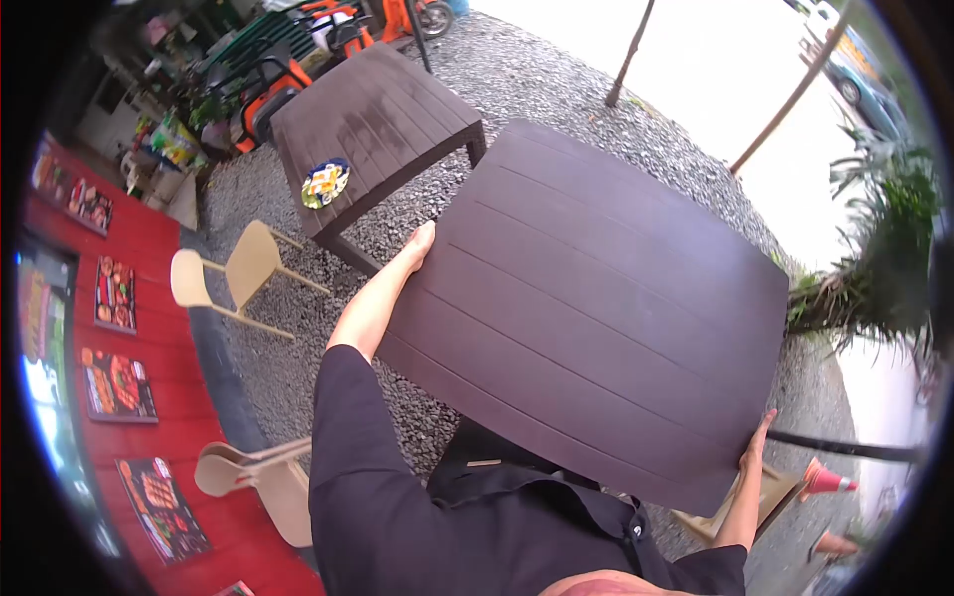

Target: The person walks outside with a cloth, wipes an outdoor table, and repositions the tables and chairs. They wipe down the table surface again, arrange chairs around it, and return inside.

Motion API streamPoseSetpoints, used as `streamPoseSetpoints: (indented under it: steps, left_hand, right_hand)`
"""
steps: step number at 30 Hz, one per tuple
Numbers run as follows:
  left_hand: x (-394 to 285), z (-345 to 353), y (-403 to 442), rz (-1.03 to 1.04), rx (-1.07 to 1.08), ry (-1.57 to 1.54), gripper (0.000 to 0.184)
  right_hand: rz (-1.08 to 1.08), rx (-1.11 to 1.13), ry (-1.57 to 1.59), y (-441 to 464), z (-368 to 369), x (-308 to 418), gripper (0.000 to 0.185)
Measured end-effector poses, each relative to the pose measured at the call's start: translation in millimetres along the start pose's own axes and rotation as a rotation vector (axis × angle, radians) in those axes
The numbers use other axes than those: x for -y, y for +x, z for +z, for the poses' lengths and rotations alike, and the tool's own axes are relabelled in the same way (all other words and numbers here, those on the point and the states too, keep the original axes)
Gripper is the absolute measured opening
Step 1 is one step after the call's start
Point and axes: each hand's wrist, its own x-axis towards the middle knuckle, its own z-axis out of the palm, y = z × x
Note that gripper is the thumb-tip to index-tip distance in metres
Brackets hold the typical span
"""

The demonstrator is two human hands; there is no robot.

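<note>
A dark brown table (596, 308) with a slatted-look top fills the middle of the view, right in front of my body. My left hand (421, 245) grips its left edge, fingers hidden beneath the top. On the opposite edge, near the lower right corner, my right hand (757, 444) is closed round the rim, its fingers partly out of sight. The table's legs are hidden under the top. Beyond its upper left corner stands a second brown table (397, 119), bearing a colourful packet or plate (325, 184) close to its near edge.
Beige chairs (253, 263) stand left on the gravel (407, 417), beside a red wall (164, 368) with food posters. Orange scooters (268, 94) are behind the second table. At right are a leafy plant (874, 248), thin poles (785, 94) and a traffic cone (827, 479).
</note>
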Motion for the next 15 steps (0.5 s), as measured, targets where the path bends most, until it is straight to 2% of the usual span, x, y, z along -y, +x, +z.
streamPoseSetpoints:
  steps: [2, 3, 4, 5, 6, 7, 8, 9, 10, 11, 12, 15]
  left_hand:
    - [8, -5, 45, -0.041, 0.078, 0.032, 0.051]
    - [-25, 7, 13, -0.015, 0.128, 0.038, 0.052]
    - [-1, -3, 63, 0.026, -0.006, 0.166, 0.053]
    - [-35, 10, 23, -0.021, -0.063, 0.242, 0.055]
    - [-10, -7, 70, -0.082, 0.110, 0.095, 0.055]
    - [-5, -12, 82, -0.049, 0.255, 0.031, 0.053]
    - [-29, 0, 55, -0.105, 0.255, 0.002, 0.050]
    - [-24, -2, 68, -0.068, 0.268, 0.034, 0.049]
    - [-27, -6, 70, -0.028, 0.259, 0.080, 0.051]
    - [-20, -10, 87, -0.082, 0.153, 0.106, 0.050]
    - [-31, -1, 62, -0.019, 0.214, 0.129, 0.050]
    - [-32, 4, 52, -0.034, 0.254, 0.207, 0.051]
  right_hand:
    - [0.176, 0.061, 0.139, -36, -3, -17, 0.101]
    - [0.186, 0.180, 0.222, -47, -5, -34, 0.098]
    - [0.203, 0.187, 0.251, -66, 6, -41, 0.098]
    - [0.228, 0.178, 0.275, -84, 10, -45, 0.098]
    - [0.185, 0.048, 0.258, -84, 7, -84, 0.099]
    - [0.179, -0.052, 0.211, -131, 31, -60, 0.097]
    - [0.300, 0.000, 0.283, -140, 28, -82, 0.095]
    - [0.233, -0.136, 0.235, -185, 56, -38, 0.097]
    - [0.280, -0.286, 0.217, -180, 55, -84, 0.094]
    - [0.373, -0.250, 0.327, -198, 56, -91, 0.092]
    - [0.439, -0.199, 0.433, -212, 59, -93, 0.091]
    - [0.529, -0.370, 0.361, -239, 62, -136, 0.083]
